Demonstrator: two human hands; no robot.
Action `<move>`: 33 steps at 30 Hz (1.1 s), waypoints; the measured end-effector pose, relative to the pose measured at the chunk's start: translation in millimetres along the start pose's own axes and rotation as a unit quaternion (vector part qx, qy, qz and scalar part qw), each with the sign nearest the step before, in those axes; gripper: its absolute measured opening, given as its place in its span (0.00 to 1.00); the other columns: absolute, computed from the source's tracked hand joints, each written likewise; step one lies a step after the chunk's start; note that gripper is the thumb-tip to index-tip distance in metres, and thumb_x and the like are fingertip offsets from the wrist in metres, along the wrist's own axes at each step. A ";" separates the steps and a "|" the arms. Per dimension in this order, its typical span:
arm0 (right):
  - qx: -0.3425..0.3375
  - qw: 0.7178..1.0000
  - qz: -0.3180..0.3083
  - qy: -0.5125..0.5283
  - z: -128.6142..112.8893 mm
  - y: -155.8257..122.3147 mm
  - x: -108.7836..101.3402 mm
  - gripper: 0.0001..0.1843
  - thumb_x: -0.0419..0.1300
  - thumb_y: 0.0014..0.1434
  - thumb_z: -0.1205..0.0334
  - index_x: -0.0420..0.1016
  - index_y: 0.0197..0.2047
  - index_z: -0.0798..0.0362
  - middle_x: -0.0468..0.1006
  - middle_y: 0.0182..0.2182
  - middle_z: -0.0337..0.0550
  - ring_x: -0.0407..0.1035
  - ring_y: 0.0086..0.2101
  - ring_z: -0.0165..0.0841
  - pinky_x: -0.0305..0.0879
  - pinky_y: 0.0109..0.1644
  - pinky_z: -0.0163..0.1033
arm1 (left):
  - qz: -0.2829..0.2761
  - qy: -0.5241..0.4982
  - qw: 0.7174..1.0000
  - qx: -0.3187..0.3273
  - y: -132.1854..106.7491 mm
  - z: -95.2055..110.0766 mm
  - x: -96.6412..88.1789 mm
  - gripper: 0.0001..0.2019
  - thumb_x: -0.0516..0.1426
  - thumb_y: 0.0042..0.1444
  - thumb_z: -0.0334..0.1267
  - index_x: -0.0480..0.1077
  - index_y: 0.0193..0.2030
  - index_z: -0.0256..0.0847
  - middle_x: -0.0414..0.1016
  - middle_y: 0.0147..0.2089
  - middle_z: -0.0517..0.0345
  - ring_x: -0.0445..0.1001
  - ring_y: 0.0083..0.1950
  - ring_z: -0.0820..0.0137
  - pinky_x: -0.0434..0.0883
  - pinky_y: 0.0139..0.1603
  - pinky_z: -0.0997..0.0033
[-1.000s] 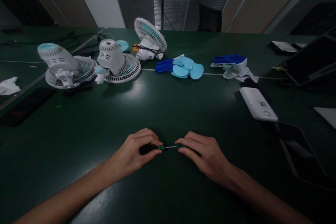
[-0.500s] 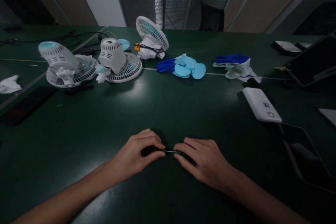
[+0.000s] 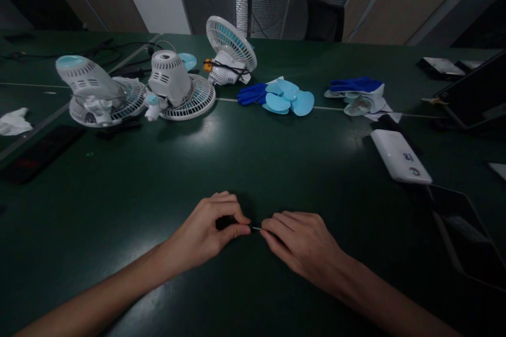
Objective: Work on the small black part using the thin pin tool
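I watched both hands meet over the near middle of the glossy dark-green worktop point(image 3: 253, 163), with a slim, straight, silvery metal-looking shaft point(image 3: 256, 228) bridging the small gap between their fingertips. Its long axis ran left to right, almost square across my view, the right end perhaps a touch nearer. The left hand point(image 3: 209, 226) was closed in a pinch, thumb and fingertips together at the shaft's left end; the right hand point(image 3: 302, 242) was closed over the right end, its fingers bunched and knuckles up. Neither hand lay nearer, as the shaft ran into both grips. I could not tell what sat inside those grips, nor whether the shaft touched the surface below.

For room, I saw the surface stretch far from the hands to a light-blue plastic fan blade point(image 3: 290, 97) with rounded petals, and, farther left, a white plastic fan with a round grille point(image 3: 187, 95). Rightward, a white, rounded box-shaped plastic device point(image 3: 401, 157) lay well apart from the right hand. The worktop's far edge was in sight; its near edge was not.
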State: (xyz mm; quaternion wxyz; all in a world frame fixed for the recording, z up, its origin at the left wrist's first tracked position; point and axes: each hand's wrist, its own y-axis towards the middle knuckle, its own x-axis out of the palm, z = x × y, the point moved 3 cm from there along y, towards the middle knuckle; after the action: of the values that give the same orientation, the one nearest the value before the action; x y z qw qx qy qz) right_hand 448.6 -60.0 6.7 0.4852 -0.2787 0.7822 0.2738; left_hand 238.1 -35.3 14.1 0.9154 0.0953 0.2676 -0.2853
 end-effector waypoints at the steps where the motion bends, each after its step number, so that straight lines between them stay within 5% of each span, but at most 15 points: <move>1: 0.000 1.000 0.000 0.006 -0.1 0.0 -0.5 0.15 0.48 0.77 0.61 0.74 0.42 0.51 0.79 0.32 0.39 0.72 0.30 0.33 0.60 0.35 0.40 | -0.001 0.002 1.000 -0.004 0.1 -0.1 0.2 0.08 0.63 0.64 0.42 0.77 0.38 0.41 0.77 0.36 0.57 0.72 0.40 0.68 0.65 0.44 0.65; 8: 0.006 0.999 0.017 0.027 0.3 2.4 -1.8 0.15 0.48 0.77 0.61 0.74 0.42 0.51 0.78 0.32 0.38 0.72 0.30 0.33 0.60 0.35 0.39 | -0.010 0.002 1.000 -0.018 -0.9 -2.6 0.5 0.08 0.63 0.65 0.43 0.78 0.38 0.42 0.77 0.36 0.59 0.73 0.40 0.69 0.64 0.45 0.65; 18: 0.054 0.995 0.060 0.064 11.9 -7.6 -7.7 0.10 0.53 0.74 0.63 0.75 0.45 0.50 0.79 0.33 0.38 0.74 0.31 0.31 0.61 0.36 0.38 | 0.052 0.021 0.998 0.039 -9.4 -5.0 -2.2 0.05 0.62 0.66 0.39 0.78 0.46 0.45 0.80 0.43 0.58 0.77 0.46 0.69 0.72 0.47 0.68; 25: 0.077 0.990 0.076 0.093 22.7 -11.3 -14.2 0.08 0.54 0.73 0.63 0.75 0.45 0.51 0.78 0.33 0.38 0.73 0.30 0.30 0.61 0.34 0.37 | 0.097 0.207 0.962 0.151 -16.2 -13.8 -20.3 0.12 0.61 0.66 0.32 0.75 0.55 0.45 0.82 0.48 0.58 0.80 0.47 0.69 0.73 0.51 0.66; 33: 0.082 0.991 0.059 0.093 22.5 -13.2 -12.7 0.09 0.54 0.73 0.63 0.76 0.46 0.50 0.78 0.33 0.38 0.72 0.30 0.30 0.61 0.35 0.37 | 0.113 0.156 0.980 0.044 -12.4 -26.9 -46.9 0.07 0.58 0.69 0.40 0.76 0.47 0.44 0.81 0.50 0.54 0.80 0.51 0.67 0.77 0.53 0.66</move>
State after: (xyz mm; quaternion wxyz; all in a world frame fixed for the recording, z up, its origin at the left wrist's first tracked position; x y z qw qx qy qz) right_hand 476.3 -51.3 7.7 0.4149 -0.2157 0.8587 0.2097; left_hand 186.8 -14.6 16.8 0.8837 0.2079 0.3818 -0.1734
